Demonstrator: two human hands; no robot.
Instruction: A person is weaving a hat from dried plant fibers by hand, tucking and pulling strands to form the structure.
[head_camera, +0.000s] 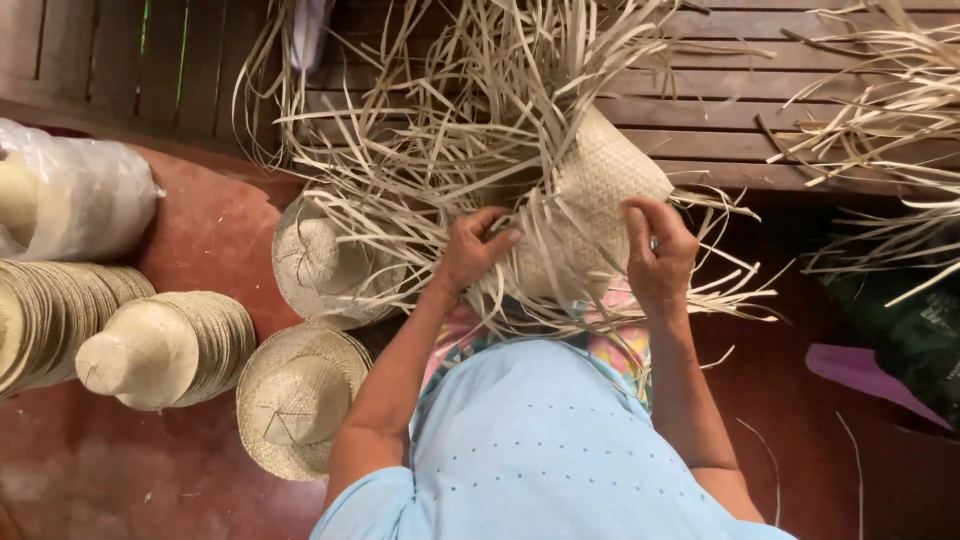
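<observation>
Left hand (470, 248): grip pinching loose straw strips (400, 190).
Right hand (655, 250): grip clamped on woven hat (590, 200), hat between both.

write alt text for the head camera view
Seen from above, a person's left hand and right hand grip a half-woven straw hat with loose strips fanning out. Finished hats and a stack of hats lie on the red floor.

A single head-worn camera looks almost straight down from close above the person's lap, facing forward toward a slatted wooden bench (720, 130) at the frame's top (red floor (200, 230) to the left), with no second view to overlap.
</observation>
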